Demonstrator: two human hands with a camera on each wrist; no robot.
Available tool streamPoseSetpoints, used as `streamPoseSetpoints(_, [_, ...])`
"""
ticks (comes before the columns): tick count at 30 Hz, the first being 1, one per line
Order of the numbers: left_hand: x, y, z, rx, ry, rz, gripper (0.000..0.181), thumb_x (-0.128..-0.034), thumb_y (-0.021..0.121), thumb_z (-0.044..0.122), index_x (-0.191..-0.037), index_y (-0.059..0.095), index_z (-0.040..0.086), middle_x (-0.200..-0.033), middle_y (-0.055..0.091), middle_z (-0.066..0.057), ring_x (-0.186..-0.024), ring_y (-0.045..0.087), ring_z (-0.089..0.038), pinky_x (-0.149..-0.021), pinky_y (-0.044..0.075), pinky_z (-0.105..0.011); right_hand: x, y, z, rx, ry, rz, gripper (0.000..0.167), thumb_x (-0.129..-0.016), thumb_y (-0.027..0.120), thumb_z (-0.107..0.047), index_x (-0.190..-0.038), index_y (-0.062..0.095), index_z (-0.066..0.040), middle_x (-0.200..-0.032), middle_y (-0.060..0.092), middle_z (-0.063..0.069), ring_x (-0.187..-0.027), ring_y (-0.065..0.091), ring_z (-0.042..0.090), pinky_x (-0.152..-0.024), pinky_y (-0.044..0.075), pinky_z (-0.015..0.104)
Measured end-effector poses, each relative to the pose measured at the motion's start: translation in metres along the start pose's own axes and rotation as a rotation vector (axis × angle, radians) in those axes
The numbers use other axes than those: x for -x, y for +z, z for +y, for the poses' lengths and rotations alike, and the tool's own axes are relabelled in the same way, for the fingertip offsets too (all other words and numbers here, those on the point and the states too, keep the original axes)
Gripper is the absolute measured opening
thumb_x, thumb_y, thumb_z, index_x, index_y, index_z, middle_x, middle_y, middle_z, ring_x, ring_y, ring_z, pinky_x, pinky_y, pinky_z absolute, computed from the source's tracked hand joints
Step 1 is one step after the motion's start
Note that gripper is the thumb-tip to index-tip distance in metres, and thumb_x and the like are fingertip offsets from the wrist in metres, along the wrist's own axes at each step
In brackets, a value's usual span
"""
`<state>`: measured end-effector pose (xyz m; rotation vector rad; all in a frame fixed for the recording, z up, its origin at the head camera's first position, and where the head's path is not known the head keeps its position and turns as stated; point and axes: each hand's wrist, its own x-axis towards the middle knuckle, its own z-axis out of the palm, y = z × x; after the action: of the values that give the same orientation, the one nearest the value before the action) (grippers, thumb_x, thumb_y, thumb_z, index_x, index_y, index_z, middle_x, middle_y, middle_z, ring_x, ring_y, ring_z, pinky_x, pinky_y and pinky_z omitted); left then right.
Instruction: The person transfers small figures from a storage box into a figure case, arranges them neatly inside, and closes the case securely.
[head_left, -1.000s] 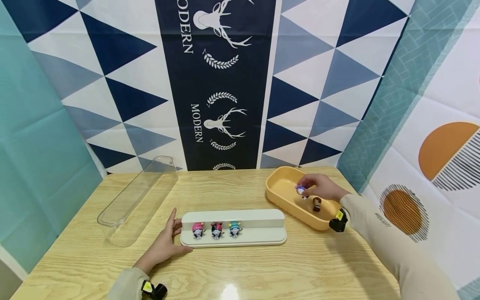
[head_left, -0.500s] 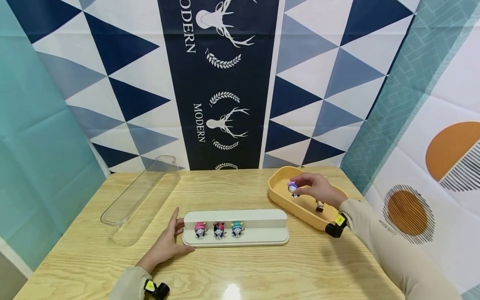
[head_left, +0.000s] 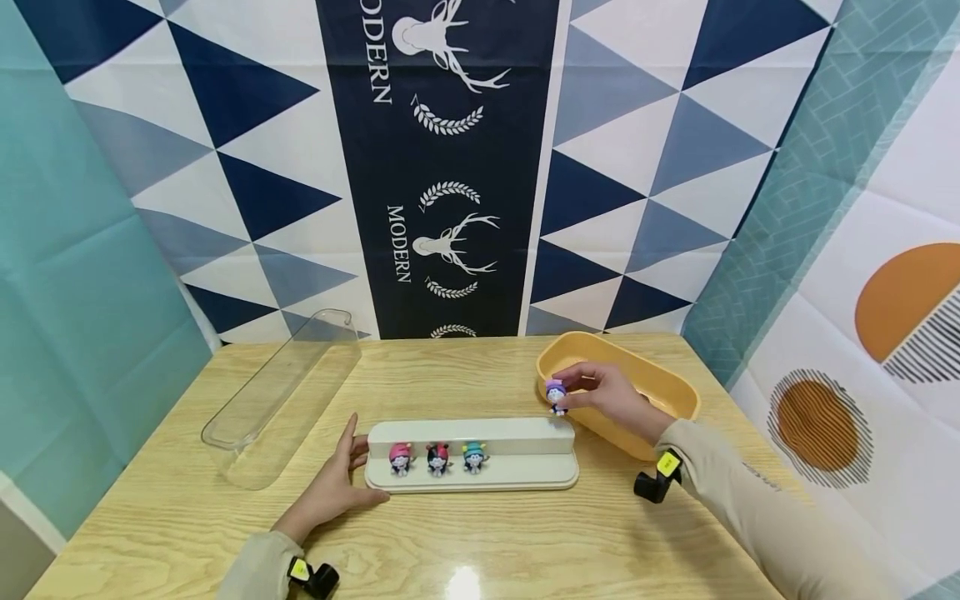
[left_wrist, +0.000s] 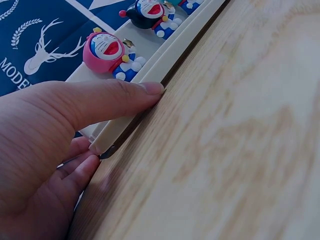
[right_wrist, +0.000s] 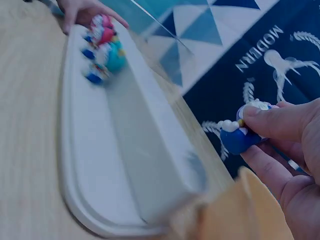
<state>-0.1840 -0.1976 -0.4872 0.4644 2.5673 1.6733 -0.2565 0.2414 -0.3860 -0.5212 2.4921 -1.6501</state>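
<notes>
In the head view my right hand [head_left: 603, 396] pinches a small Doraemon figurine with a purple hat [head_left: 556, 397] between thumb and fingers. It is held up by the near-left rim of the yellow tray [head_left: 660, 377], above the right end of the white stepped display base [head_left: 517, 471]. My left hand [head_left: 333, 487] holds the base's left end, thumb along the front edge, fingers at the far side. On the base's lower step, towards the left, stand three figurines: a pink-hatted one [head_left: 400, 459], a black-and-red one [head_left: 438, 459] and a teal-hatted one [head_left: 473, 457].
A clear plastic cover [head_left: 281, 400] lies at the back left of the wooden table [head_left: 555, 550]. Patterned cloth [head_left: 450, 167] hangs behind the table. My right hand and wrist hide much of the yellow tray's inside.
My right hand has lifted the purple-hatted figurine out of the yellow tray and carried it left and towards me. My left hand stays at the base's left end.
</notes>
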Motion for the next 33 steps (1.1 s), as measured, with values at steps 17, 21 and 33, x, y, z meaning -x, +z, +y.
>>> streamPoseSetpoints(17, [-0.001, 0.000, -0.001, -0.025, 0.003, 0.003, 0.132, -0.0692, 0.092, 0.007, -0.156, -0.007, -0.004, -0.141, 0.045, -0.026, -0.129, 0.046, -0.040, -0.112, 0.035, -0.052, 0.011, 0.047, 0.004, -0.120, -0.034, -0.018, 0.034, -0.081, 0.082, -0.001, -0.111, 0.069, 0.005, -0.108, 0.070, 0.013, -0.097, 0.063, 0.023, -0.085, 0.056, 0.023])
streamPoseSetpoints(21, [-0.001, 0.000, -0.001, -0.027, 0.008, 0.003, 0.132, -0.0689, 0.092, 0.006, -0.156, -0.007, -0.004, -0.140, 0.046, -0.026, -0.128, 0.047, -0.040, -0.112, 0.036, -0.051, 0.014, 0.054, 0.005, -0.105, -0.073, -0.042, 0.033, -0.080, 0.083, -0.003, -0.109, 0.069, 0.003, -0.105, 0.071, 0.010, -0.096, 0.064, 0.022, -0.085, 0.056, 0.024])
streamPoseSetpoints(33, [-0.001, 0.002, -0.001, -0.012, 0.007, 0.004, 0.133, -0.0685, 0.092, 0.005, -0.156, -0.008, -0.003, -0.140, 0.046, -0.026, -0.128, 0.047, -0.040, -0.113, 0.034, -0.052, 0.020, 0.073, 0.007, -0.045, -0.250, -0.137, 0.030, -0.075, 0.082, 0.009, -0.101, 0.068, 0.004, -0.102, 0.067, 0.019, -0.093, 0.069, 0.020, -0.079, 0.061, 0.033])
